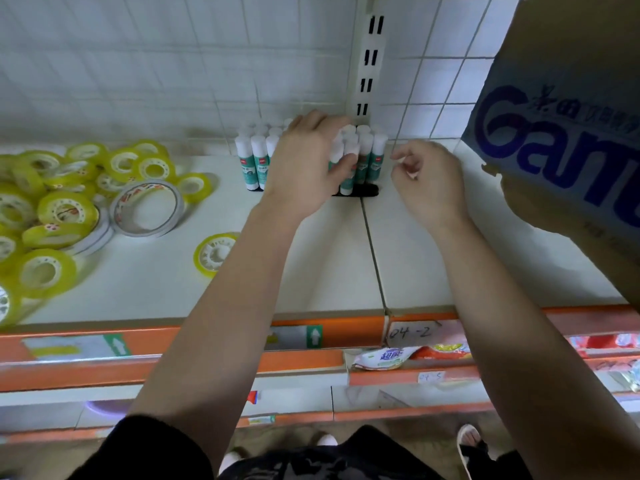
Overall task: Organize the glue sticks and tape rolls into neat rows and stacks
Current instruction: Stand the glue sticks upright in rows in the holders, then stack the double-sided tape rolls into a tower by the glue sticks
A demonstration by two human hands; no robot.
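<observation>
On the shelf edge "04-2" label [409, 332], left hand [304, 164] grasping glue sticks [363, 157], right hand [429, 181] loosely curled, empty.

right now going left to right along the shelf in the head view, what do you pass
heap of yellow tape rolls → big white tape roll → lone yellow tape roll → upright glue sticks → left hand → right hand → cardboard box

I count about ten glue sticks [259, 161] standing upright in a cluster against the slotted upright post [369, 64]; my left hand [304, 164] hides more. Left of the post lie roughly a dozen yellow tape rolls [65, 207], blurred together, and two larger white tape rolls [147, 207]. One cardboard box [568, 133] stands right of it.
</observation>
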